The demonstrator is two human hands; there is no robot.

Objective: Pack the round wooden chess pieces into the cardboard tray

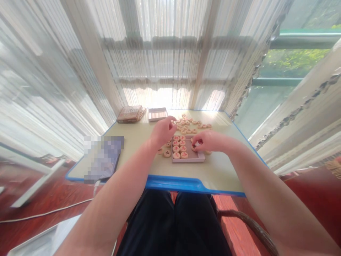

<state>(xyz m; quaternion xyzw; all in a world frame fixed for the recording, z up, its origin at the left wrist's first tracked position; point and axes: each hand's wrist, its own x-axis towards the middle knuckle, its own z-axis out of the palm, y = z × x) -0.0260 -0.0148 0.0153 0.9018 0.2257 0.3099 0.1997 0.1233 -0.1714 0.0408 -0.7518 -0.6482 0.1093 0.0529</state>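
Observation:
An open shallow box point(188, 160) lies on the table in front of me. Two columns of round Chinese chess pieces with red characters point(183, 149) fill its left side. Over the box's right side is my right hand point(206, 141), its thumb and fingers closed on a Chinese chess piece point(193, 147) low in the box; another piece sits just behind that one. My left hand point(163, 130) is beyond the box's far left corner, fingers curled together at the near edge of a scattered group of pieces point(183, 123). Whatever its fingertips hold is hidden.
Several loose pieces point(167, 153) lie left of the box, partly under my left forearm. At the back left are stacked boxes point(130, 114) and a box lid or tray point(157, 114). A cabled device point(113, 156), partly blurred, lies at the left. The table has a blue edge point(173, 182).

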